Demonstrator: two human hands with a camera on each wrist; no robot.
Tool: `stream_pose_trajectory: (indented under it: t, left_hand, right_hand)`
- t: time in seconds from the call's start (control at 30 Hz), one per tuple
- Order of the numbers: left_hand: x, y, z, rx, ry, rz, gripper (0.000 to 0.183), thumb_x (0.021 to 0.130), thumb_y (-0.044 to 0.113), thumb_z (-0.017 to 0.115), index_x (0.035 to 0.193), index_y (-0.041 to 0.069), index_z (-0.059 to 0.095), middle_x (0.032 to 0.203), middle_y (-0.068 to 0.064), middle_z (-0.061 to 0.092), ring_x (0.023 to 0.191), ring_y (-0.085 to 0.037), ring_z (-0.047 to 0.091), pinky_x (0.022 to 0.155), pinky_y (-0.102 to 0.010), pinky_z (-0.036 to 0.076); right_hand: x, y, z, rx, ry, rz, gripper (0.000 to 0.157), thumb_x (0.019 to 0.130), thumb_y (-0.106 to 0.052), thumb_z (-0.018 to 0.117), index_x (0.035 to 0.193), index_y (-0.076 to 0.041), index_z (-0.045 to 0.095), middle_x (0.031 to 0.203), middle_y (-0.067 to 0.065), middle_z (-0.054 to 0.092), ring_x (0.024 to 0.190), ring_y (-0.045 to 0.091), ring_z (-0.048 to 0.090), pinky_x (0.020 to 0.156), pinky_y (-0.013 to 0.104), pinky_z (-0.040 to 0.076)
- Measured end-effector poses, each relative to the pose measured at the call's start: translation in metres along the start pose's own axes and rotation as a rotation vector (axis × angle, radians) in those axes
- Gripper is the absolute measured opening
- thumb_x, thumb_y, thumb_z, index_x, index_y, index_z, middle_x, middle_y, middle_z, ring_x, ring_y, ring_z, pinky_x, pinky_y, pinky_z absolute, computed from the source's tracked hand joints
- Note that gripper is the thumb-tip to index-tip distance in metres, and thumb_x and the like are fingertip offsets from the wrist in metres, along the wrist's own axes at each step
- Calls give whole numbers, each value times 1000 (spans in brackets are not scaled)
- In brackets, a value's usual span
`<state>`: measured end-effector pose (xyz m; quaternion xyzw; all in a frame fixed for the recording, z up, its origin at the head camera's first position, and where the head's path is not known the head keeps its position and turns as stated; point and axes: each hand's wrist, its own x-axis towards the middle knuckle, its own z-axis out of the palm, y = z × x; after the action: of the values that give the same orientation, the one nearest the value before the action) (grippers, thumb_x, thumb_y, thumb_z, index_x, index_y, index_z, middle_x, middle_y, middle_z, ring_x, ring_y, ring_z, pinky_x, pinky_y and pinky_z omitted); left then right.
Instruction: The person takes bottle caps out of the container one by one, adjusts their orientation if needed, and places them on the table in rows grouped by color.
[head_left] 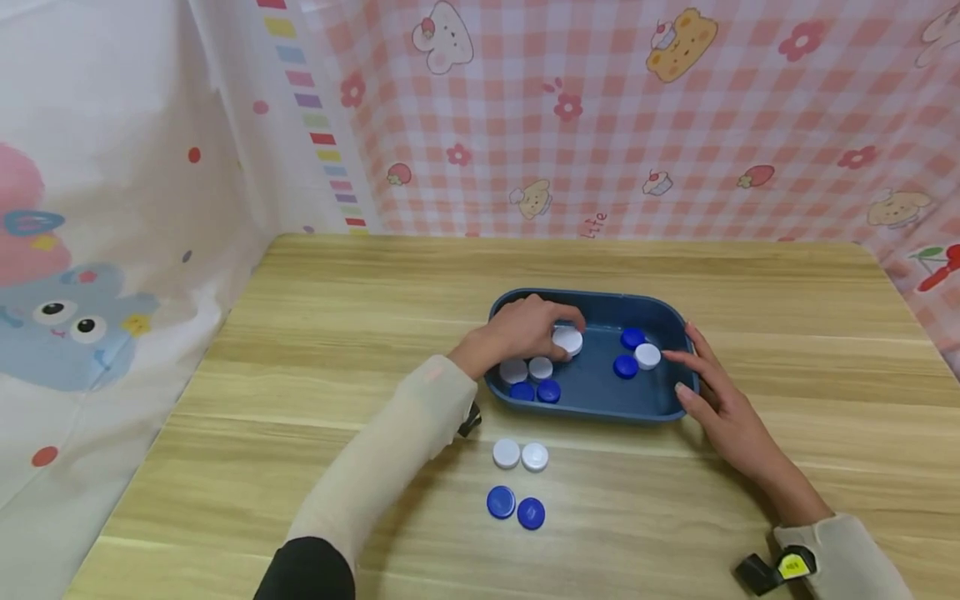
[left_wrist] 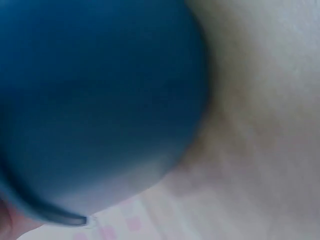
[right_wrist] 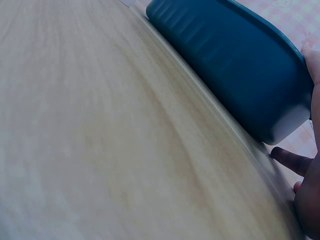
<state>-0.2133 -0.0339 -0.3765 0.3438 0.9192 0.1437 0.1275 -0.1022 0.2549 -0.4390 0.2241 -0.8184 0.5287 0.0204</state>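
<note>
My left hand (head_left: 536,327) reaches over the left part of a dark blue tray (head_left: 585,407) and pinches a white bottle cap (head_left: 567,341) between thumb and fingers. Just below that hand, two white caps (head_left: 540,369) and two blue caps (head_left: 548,391) lie in the tray's near left corner. My right hand (head_left: 723,408) is at the tray's right end, its fingers extended and the thumb at the rim. Its index finger reaches over the rim towards another white cap (head_left: 647,357), which lies beside two blue caps (head_left: 626,367). In the left wrist view, the tray wall (left_wrist: 100,100) hides most of the hand.
In front of the tray, two white caps (head_left: 506,453) lie side by side on the wooden table (head_left: 337,333). Two more blue caps (head_left: 531,513) sit nearer the front edge. A pink checked cloth (head_left: 495,100) hangs behind the table, with a white printed cloth on the left.
</note>
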Motion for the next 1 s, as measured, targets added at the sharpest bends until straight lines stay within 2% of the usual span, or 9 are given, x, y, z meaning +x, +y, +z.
stream_pose_trajectory:
  t: [0.2, 0.3, 0.47, 0.7, 0.83, 1.0]
  left_hand:
    - [-13, 18, -12, 32, -26, 51, 39, 84, 37, 73, 121, 28, 62, 98, 3, 65, 78, -13, 56, 65, -27, 46]
    - [-19, 28, -18, 60, -40, 107, 37, 85, 37, 72, 119, 29, 61, 95, 4, 63, 79, -13, 55, 65, -27, 45]
    - [-30, 40, -23, 50, -48, 220, 35, 86, 37, 69, 120, 31, 60, 85, 9, 61, 74, -9, 54, 62, -25, 43]
    - [-46, 50, -18, 54, -49, 344, 37, 88, 38, 66, 123, 29, 59, 88, 8, 58, 74, -8, 51, 62, -21, 41]
    - [-54, 53, -13, 49, -44, 377, 37, 88, 38, 66, 124, 29, 58, 88, 6, 56, 75, -8, 50, 62, -20, 40]
    - [-64, 59, -8, 70, -73, 411, 41, 89, 38, 65, 128, 29, 56, 94, 6, 55, 76, -8, 50, 62, -19, 39]
  right_hand:
    - [0, 0, 0, -3, -3, 4, 43, 98, 3, 47, 140, -4, 43, 160, 5, 4, 145, 17, 4, 102, 10, 22]
    - [0, 0, 0, 0, -4, 2, 44, 98, 3, 47, 140, -4, 43, 160, 5, 4, 145, 17, 4, 102, 10, 22]
    - [0, 0, 0, 1, 7, -1, 44, 97, 4, 47, 140, -5, 44, 160, 7, 5, 145, 17, 5, 102, 9, 23]
    - [1, 0, 0, -12, 10, 6, 44, 97, 3, 48, 140, -5, 44, 160, 6, 6, 144, 15, 7, 101, 9, 23]
    - [1, 0, 0, -14, 10, 6, 44, 97, 3, 48, 140, -5, 44, 160, 6, 6, 144, 15, 7, 101, 8, 23]
    - [1, 1, 0, -4, 9, -12, 45, 96, 5, 48, 140, -4, 44, 160, 7, 6, 145, 17, 6, 101, 9, 23]
